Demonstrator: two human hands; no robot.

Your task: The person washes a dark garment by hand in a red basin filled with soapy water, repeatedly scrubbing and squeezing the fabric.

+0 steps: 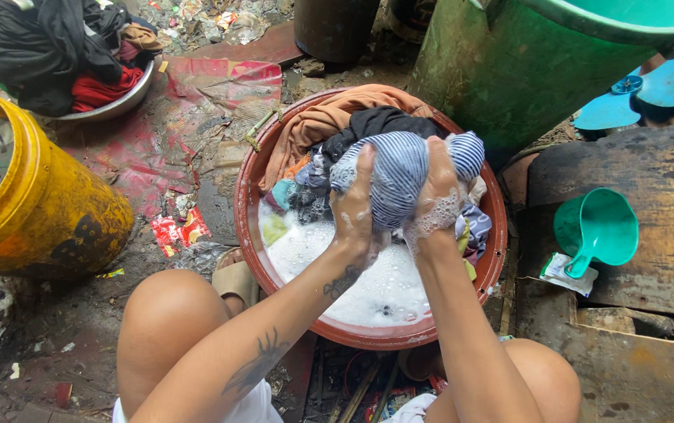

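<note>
A: Left hand (355, 205) and right hand (439, 200) both gripped the striped cloth (400, 176), soapy, above the red basin (247, 227).

B: Early going, I judged: orange and dark garments (337, 121) sat heaped behind, suds (368, 286) plentiful, nothing rinsed.

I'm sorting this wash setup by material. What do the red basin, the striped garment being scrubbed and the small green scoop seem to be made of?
Red basin: probably plastic, with a smooth, thin, slightly glossy rim. Striped garment: soft woven or knit cloth, wet; it bunches and folds under the left hand and right hand. Green scoop: moulded plastic, evenly coloured, with a matte sheen.
</note>
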